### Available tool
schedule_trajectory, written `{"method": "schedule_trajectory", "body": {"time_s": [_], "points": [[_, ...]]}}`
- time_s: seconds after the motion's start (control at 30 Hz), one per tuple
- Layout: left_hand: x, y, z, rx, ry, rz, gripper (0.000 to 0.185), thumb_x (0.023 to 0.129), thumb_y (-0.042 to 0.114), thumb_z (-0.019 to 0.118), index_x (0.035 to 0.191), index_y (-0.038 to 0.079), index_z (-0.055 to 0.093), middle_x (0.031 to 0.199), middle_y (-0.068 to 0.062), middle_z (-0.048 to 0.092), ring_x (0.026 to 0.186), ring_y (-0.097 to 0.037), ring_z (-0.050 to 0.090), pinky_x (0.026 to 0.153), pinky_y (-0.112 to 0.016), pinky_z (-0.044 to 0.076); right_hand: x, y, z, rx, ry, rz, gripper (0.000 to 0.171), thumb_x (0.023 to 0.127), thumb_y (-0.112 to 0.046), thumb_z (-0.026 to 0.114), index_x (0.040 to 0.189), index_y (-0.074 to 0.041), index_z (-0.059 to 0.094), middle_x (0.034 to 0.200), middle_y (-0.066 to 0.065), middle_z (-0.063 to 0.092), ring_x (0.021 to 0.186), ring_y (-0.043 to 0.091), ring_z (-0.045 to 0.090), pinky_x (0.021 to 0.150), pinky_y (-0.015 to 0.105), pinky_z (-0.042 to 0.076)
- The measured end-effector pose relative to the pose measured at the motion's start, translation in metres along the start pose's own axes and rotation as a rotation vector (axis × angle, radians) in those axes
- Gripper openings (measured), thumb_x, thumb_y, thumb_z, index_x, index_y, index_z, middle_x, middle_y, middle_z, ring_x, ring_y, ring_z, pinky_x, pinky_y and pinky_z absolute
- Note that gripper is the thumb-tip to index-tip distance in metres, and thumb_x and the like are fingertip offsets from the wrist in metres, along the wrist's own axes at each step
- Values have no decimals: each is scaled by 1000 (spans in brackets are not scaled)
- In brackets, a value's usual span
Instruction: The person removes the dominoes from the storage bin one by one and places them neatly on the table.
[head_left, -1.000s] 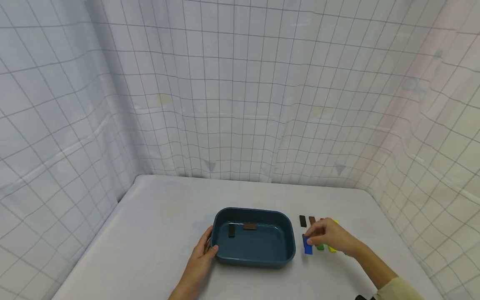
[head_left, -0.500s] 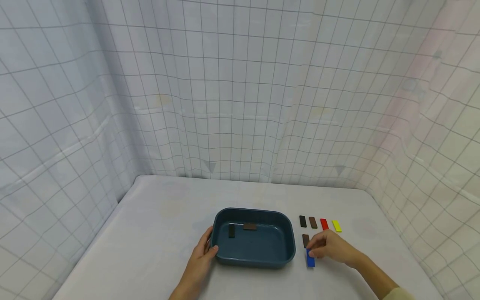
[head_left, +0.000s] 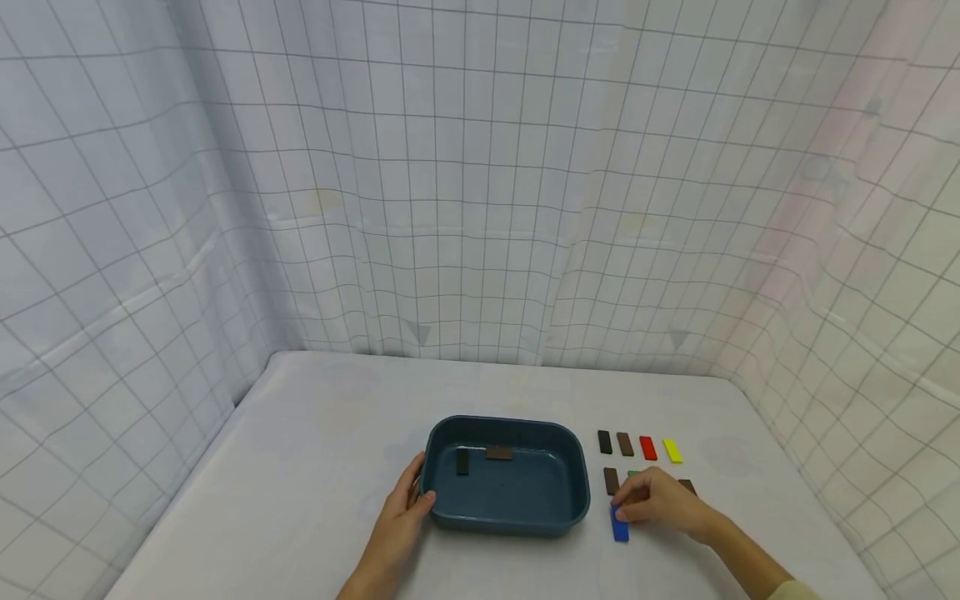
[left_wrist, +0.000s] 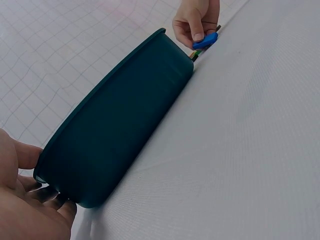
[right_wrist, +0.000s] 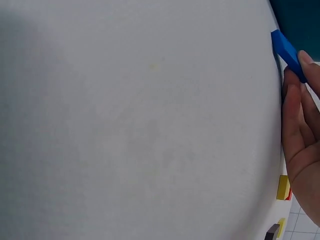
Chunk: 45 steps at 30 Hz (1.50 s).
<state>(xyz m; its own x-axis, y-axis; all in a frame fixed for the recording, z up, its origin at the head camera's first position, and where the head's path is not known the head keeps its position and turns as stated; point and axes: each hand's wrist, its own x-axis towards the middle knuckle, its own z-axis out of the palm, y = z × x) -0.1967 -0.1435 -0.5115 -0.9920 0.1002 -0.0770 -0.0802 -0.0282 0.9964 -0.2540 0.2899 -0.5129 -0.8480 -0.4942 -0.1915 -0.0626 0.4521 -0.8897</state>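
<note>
A dark teal plastic tub (head_left: 510,527) stands on the white-covered table. My left hand (head_left: 397,521) grips its left end, thumb over the rim and fingers against the outer wall. Inside lie a black block (head_left: 462,462) and a brown block (head_left: 498,453). To the right of the tub, my right hand (head_left: 660,502) pinches the upper end of a flat blue block (head_left: 620,529) between thumb and fingers. In the right wrist view the blue block (right_wrist: 287,52) sticks out past the fingertips, tilted.
Black (head_left: 604,442), brown (head_left: 625,444), red (head_left: 648,448) and yellow (head_left: 672,451) blocks form a back row right of the tub. Before them lie a brown block (head_left: 611,481), a partly hidden green block (head_left: 634,475) and a dark brown block (head_left: 687,486). Gridded curtains (head_left: 487,208) surround the table.
My right hand has drawn the blue block out of the front row, towards the near edge of the table. My left hand and the tub have stayed put.
</note>
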Motion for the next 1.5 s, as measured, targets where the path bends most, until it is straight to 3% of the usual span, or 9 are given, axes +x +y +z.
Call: {"method": "schedule_trajectory", "body": {"time_s": [0.23,0.7,1.13,1.5], "points": [[0,-1,-1,4,-2,-6,63,109,6,49,165,3,20,169,-23,11,154,-44,6,122,-57,17,2,0,2,-186,36,-44,15,89,-15,83,104,-11,81,98,-1,76,88,19,62,76,23,55],[2,-2,-2,6,-15,-1,63,109,7,49,165,4,19,170,-23,9,155,-43,5,122,-56,16,-2,-2,6,-351,89,-103,9,87,-13,85,94,-17,81,89,-11,72,81,11,63,74,22,57],[1,-2,0,16,-6,-6,63,109,6,50,165,4,20,170,-23,10,154,-44,6,122,-56,17,-2,-13,3,-368,71,-126,9,89,-13,84,96,-14,79,88,-12,70,79,10,62,72,23,57],[-2,-2,-1,9,-26,7,64,110,8,48,165,5,16,170,-23,5,154,-45,3,122,-58,16,6,-40,-10,-313,96,-225,11,91,-9,80,100,-4,77,96,1,75,86,13,69,79,25,59]]}}
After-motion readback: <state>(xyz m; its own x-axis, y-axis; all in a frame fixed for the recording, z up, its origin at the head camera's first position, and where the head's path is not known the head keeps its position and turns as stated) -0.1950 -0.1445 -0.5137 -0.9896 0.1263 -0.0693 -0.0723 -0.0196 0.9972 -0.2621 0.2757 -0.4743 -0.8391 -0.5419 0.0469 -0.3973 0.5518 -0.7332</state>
